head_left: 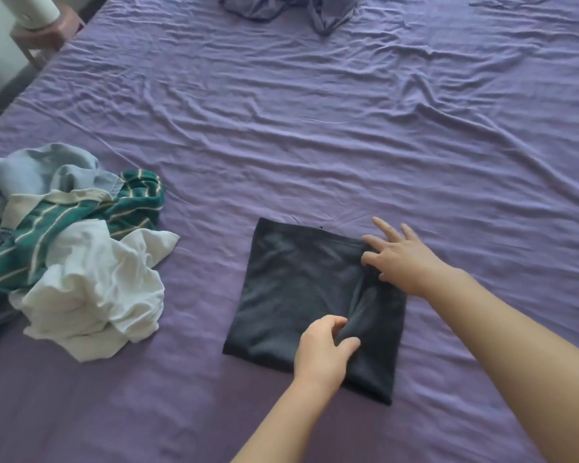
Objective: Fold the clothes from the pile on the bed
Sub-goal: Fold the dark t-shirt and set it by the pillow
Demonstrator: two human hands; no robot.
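Purple bed (315,128): folded dark garment (298,295), long axis toward viewer.

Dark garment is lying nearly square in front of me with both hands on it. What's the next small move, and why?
Probably pull up the ridge that the left hand pinches near the near edge of the dark garment, then smooth it flat toward the right hand, which rests with spread fingers on the far right corner. The wrinkle between the hands is the one visible flaw; the pile waits to the left.
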